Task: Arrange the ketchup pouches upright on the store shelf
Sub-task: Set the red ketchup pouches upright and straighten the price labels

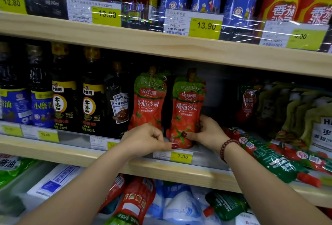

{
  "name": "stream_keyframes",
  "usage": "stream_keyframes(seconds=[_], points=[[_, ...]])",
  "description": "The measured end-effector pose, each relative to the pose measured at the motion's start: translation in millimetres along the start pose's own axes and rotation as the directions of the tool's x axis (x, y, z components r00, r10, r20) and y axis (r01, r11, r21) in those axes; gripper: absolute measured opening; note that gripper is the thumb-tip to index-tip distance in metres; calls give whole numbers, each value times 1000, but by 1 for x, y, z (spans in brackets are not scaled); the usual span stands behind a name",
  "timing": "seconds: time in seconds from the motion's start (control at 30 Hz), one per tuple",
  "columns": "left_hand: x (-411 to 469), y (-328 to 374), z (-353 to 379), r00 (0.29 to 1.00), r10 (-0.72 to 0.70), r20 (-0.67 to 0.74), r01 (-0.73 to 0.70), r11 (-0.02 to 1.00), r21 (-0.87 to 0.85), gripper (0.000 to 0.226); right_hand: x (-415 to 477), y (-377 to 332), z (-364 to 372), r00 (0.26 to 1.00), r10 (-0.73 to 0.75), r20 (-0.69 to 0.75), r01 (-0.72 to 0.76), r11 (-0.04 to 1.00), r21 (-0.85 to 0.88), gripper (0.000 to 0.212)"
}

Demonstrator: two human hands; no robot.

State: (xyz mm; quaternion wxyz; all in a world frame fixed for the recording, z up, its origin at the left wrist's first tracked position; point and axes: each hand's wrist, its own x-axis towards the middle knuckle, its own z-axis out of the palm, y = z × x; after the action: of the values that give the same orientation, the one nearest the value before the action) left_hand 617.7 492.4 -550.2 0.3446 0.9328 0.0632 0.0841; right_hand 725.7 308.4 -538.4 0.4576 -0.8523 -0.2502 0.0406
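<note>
Two red-and-green ketchup pouches stand upright side by side on the middle shelf: the left pouch and the right pouch. My right hand grips the lower right edge of the right pouch, thumb on its front. My left hand sits at the foot of the left pouch, fingers curled, thumb reaching to the bottom of the right pouch. Several more ketchup pouches lie flat on the shelf to the right. Another red pouch stands further back on the right.
Dark sauce bottles and a Heinz bottle fill the shelf to the left. Green-yellow pouches stand at the far right. A price strip with a 7.90 tag runs along the shelf edge. The lower shelf holds loose pouches.
</note>
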Motion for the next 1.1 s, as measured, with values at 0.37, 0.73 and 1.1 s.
stream_keyframes(seconds=[0.37,0.73,1.1], points=[[-7,4,-1,1000,3,-17,-3,1000,12,38,-6,-10,-2,1000,26,5,-26,994,-104,58],[-35,-10,-23,965,211,-156,-209,978,25,8,-59,-18,-9,917,-192,-350,235,968,84,28],[-59,-53,-33,919,67,-390,-93,994,-50,18,-139,2,126,899,-406,161,390,912,124,39]])
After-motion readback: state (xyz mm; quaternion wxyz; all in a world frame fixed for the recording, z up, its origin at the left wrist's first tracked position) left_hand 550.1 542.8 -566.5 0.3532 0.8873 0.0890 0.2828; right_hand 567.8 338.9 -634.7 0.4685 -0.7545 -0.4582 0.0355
